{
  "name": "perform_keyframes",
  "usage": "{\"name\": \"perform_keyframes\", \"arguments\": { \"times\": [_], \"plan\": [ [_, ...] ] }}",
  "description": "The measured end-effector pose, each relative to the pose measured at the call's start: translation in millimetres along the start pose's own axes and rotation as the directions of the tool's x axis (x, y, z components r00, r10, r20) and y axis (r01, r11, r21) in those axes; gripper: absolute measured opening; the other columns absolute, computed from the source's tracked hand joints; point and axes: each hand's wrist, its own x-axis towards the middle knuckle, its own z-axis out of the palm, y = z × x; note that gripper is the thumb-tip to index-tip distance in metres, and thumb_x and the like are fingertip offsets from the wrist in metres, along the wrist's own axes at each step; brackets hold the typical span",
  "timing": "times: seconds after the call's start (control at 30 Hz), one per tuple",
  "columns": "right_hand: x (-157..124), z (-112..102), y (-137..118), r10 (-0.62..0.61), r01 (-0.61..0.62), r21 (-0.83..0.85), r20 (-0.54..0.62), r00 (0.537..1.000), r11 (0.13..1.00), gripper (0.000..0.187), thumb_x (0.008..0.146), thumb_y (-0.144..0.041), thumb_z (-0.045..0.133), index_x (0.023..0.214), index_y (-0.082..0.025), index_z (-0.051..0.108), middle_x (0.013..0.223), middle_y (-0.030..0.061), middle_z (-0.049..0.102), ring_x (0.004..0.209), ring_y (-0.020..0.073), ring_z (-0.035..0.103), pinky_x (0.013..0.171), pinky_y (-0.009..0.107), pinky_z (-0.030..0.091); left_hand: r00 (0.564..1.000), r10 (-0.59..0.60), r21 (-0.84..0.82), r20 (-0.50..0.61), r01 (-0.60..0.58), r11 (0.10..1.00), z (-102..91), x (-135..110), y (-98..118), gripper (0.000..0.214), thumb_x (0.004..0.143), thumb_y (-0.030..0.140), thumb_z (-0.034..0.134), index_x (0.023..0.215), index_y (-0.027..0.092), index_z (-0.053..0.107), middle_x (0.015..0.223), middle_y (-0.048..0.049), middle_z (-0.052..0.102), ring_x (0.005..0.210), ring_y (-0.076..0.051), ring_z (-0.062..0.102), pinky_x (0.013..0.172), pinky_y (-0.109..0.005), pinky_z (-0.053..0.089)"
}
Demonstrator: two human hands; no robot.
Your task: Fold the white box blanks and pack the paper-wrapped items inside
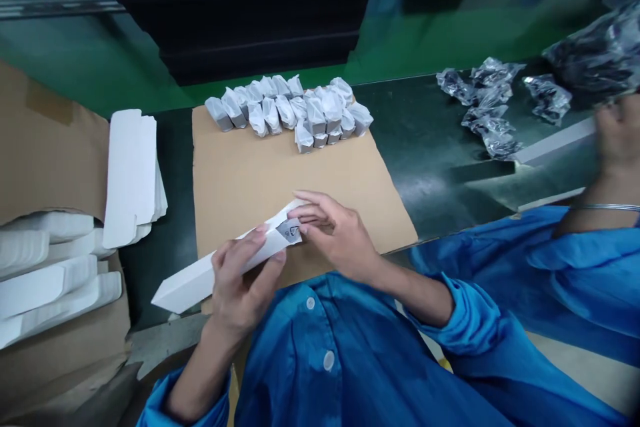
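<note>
A long white carton (pixel 193 283) lies tilted across the front of the cardboard sheet, its right end open. My left hand (pixel 243 273) is wrapped round the middle of this carton. In the open end sits a grey bagged piece (pixel 289 230) with a dark printed mark; the rest of it is hidden inside. My right hand (pixel 337 233) has its thumb and fingers closed about the end of that piece, at the carton's mouth. Beyond my hands, several bagged grey blocks (pixel 285 107) stand in rows at the back of the cardboard sheet (pixel 240 173).
Flat white cartons (pixel 131 167) are stacked at the left, beside a cardboard box (pixel 50 140) holding more. Clear bags with dark contents (pixel 490 107) lie at the right. A co-worker's hand (pixel 620 133) is by another long carton (pixel 555 140). A black bin (pixel 250 20) overhangs the back.
</note>
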Motion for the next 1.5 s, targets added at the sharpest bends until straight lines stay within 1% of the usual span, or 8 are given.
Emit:
{"name": "perform_keyframes", "arguments": {
  "times": [0.37, 0.63, 0.83, 1.0, 1.23, 1.33, 1.43, 1.5],
  "plan": [
    [-4, -8, -7, -0.146, 0.144, -0.061, -0.025, 0.989, 0.988, 0.036, 0.088, -0.011, 0.066, 0.122, -0.023, 0.066, 0.101, -0.0004, 0.077, 0.094, 0.0116, 0.073, 0.092, 0.027, 0.059, 0.991, 0.099, 0.047, -0.087, -0.095, 0.994, -0.9, -8, 13, 0.06, 0.058, -0.009, 0.082, 0.109, 0.019, 0.063, 0.14, -0.0137, 0.051, 0.109, -0.021, 0.067, 0.082, -0.029, 0.057],
    [-17, -20, -10, -0.527, 0.515, -0.21, -0.001, 0.85, 0.831, 0.037, 0.088, -0.003, 0.063, 0.12, -0.02, 0.066, 0.096, 0.0048, 0.078, 0.085, 0.0137, 0.073, 0.074, 0.025, 0.062, 0.98, -0.1, -0.002, 0.172, 0.102, 0.995, -24.6, 21, 20, 0.051, 0.08, 0.043, 0.078, 0.117, 0.011, 0.064, 0.097, -0.0133, 0.075, 0.09, -0.024, 0.071, 0.079, -0.033, 0.054],
    [-26, -15, -16, -0.442, 0.433, -0.229, 0.014, 0.897, 0.872, 0.047, 0.089, -0.006, 0.063, 0.131, -0.029, 0.061, 0.1, 0.0022, 0.078, 0.086, 0.0145, 0.074, 0.077, 0.026, 0.063, 0.992, -0.045, -0.021, 0.116, 0.048, 0.999, -26.8, 18, 21, 0.043, 0.082, 0.045, 0.075, 0.11, 0.012, 0.067, 0.09, -0.0119, 0.076, 0.083, -0.022, 0.071, 0.073, -0.032, 0.052],
    [-33, -5, -11, -0.453, 0.493, -0.267, 0.2, 0.869, 0.828, 0.068, 0.096, -0.007, 0.047, 0.158, -0.026, 0.025, 0.129, 0.0086, 0.069, 0.111, 0.0188, 0.07, 0.093, 0.033, 0.06, 0.983, -0.042, -0.055, 0.178, 0.052, 0.997, -21.1, 16, 18, 0.031, 0.089, 0.037, 0.07, 0.108, 0.013, 0.065, 0.091, -0.0103, 0.076, 0.084, -0.021, 0.072, 0.073, -0.029, 0.052],
    [-9, 2, -8, -0.318, 0.399, -0.368, 0.261, 0.911, 0.84, 0.075, 0.095, -0.015, 0.052, 0.161, -0.026, 0.017, 0.129, 0.0092, 0.069, 0.099, 0.0231, 0.07, 0.09, 0.044, 0.059, 0.93, -0.278, 0.001, 0.239, 0.286, 0.958, -10.0, 37, 27, 0.051, 0.099, 0.049, 0.047, 0.137, 0.015, 0.051, 0.102, -0.0105, 0.076, 0.09, -0.019, 0.074, 0.077, -0.029, 0.056],
    [17, -49, -19, -0.128, 0.144, -0.396, 0.067, 0.99, 0.907, 0.06, 0.092, -0.023, 0.064, 0.149, -0.031, 0.046, 0.13, 0.0065, 0.069, 0.095, 0.0182, 0.071, 0.081, 0.032, 0.058, 0.928, -0.309, -0.014, 0.209, 0.319, 0.948, -19.3, 47, 13, 0.062, 0.097, 0.049, 0.052, 0.15, 0.02, 0.037, 0.134, -0.0138, 0.065, 0.123, -0.024, 0.063, 0.097, -0.036, 0.053],
    [49, -151, -23, -0.016, -0.032, -0.426, -0.107, 0.994, 0.904, 0.062, 0.087, -0.039, 0.067, 0.145, -0.028, 0.049, 0.116, 0.0059, 0.074, 0.096, 0.0176, 0.069, 0.067, 0.033, 0.046, 0.913, -0.407, 0.206, 0.035, 0.392, 0.897, -37.6, 43, -35, 0.061, 0.092, 0.041, 0.062, 0.147, 0.022, 0.043, 0.144, -0.0142, 0.057, 0.135, -0.029, 0.053, 0.11, -0.045, 0.043],
    [72, -217, -15, 0.036, -0.121, -0.525, -0.17, 0.985, 0.843, 0.063, 0.08, -0.052, 0.067, 0.137, -0.027, 0.057, 0.1, 0.0062, 0.076, 0.087, 0.017, 0.069, 0.057, 0.037, 0.039, 0.831, -0.556, 0.384, -0.009, 0.516, 0.766, -48.1, 33, -76, 0.059, 0.091, 0.042, 0.062, 0.144, 0.02, 0.047, 0.143, -0.0174, 0.057, 0.134, -0.034, 0.053, 0.11, -0.05, 0.042]
  ]
}}
